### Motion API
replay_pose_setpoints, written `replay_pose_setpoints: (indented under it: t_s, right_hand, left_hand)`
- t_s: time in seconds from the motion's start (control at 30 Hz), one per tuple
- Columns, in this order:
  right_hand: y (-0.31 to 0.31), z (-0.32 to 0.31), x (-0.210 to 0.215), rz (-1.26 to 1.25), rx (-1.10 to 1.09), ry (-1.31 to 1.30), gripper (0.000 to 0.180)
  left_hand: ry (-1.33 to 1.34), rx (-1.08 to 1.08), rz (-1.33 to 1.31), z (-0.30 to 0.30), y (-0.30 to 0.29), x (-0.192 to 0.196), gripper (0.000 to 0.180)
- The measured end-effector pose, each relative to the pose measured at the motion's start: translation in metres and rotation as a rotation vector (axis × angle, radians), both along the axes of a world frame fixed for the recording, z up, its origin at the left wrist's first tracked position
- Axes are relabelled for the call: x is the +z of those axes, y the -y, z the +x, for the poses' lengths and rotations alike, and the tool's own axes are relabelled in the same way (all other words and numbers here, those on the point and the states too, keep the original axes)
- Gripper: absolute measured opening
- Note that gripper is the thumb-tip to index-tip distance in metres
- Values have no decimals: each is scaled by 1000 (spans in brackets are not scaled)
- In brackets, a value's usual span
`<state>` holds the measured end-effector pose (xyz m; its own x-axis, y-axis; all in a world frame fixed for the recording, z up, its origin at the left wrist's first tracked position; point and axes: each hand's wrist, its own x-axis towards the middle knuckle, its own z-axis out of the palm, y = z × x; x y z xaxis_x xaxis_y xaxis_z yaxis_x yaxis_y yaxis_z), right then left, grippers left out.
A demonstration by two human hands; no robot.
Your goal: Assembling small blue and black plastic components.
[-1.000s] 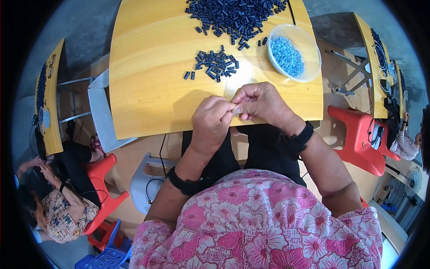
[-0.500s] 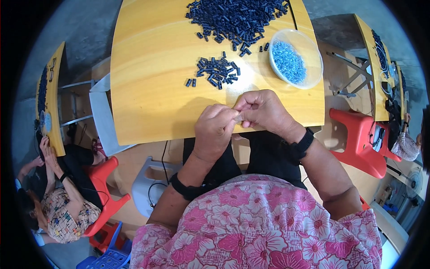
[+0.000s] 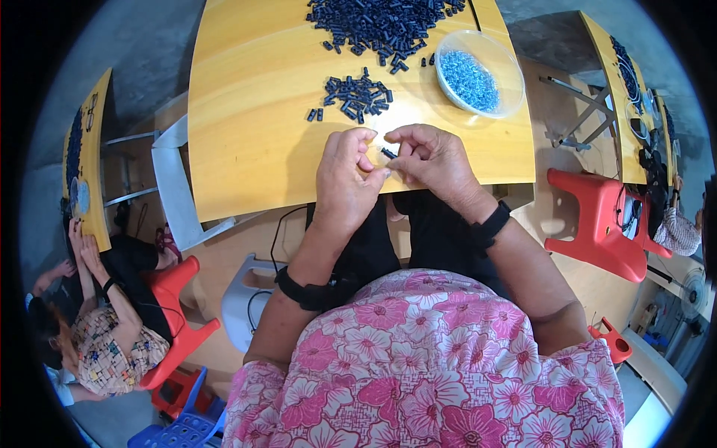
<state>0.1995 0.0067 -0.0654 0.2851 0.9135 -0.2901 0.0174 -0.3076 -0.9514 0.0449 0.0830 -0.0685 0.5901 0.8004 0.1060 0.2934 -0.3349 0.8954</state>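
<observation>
Close together over the near edge of the yellow table, my two hands work in front of a small heap of black pieces (image 3: 358, 97). My right hand (image 3: 437, 160) is closed with a small black tube-like piece (image 3: 388, 153) at its fingertips; part of that piece is hidden by the fingers. Beside it, my left hand (image 3: 347, 175) has its thumb and index finger apart, and nothing shows between them. The left thumb lies close to the right fingertips. Whether it touches the piece is too small to tell.
A larger pile of black pieces (image 3: 381, 26) covers the far part of the table (image 3: 254, 112). At its right stands a clear bowl (image 3: 511, 93) of small bluish pieces. Red stools (image 3: 597, 224) stand on the floor. Another person (image 3: 112, 336) sits at a table on the left.
My hands have shifted slightly away from me, over the table. The left thumb and index finger have parted, and the black piece now shows at the right fingertips.
</observation>
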Motion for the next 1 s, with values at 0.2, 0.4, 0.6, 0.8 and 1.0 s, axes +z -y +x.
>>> replay_pose_setpoints:
  t_s: [0.2, 0.4, 0.6, 0.8, 1.0]
  right_hand:
    - [-3, -12, -4, 157, 5, 563, 15]
    - [2, -21, -2, 168, -17, 735, 14]
    - [21, -43, 0, 226, -108, 377, 11]
    - [37, -66, 26, 217, -208, -42, 4]
    - [45, -70, 44, 230, -229, -254, 4]
  left_hand:
    - [18, -8, -6, -2, 2, -1, 48]
    - [83, 3, -33, -4, 11, 1, 42]
    - [317, 42, -510, -23, 36, -6, 23]
    - [474, 62, -914, -41, 40, 10, 17]
    - [566, -19, -1010, -51, 48, 5, 16]
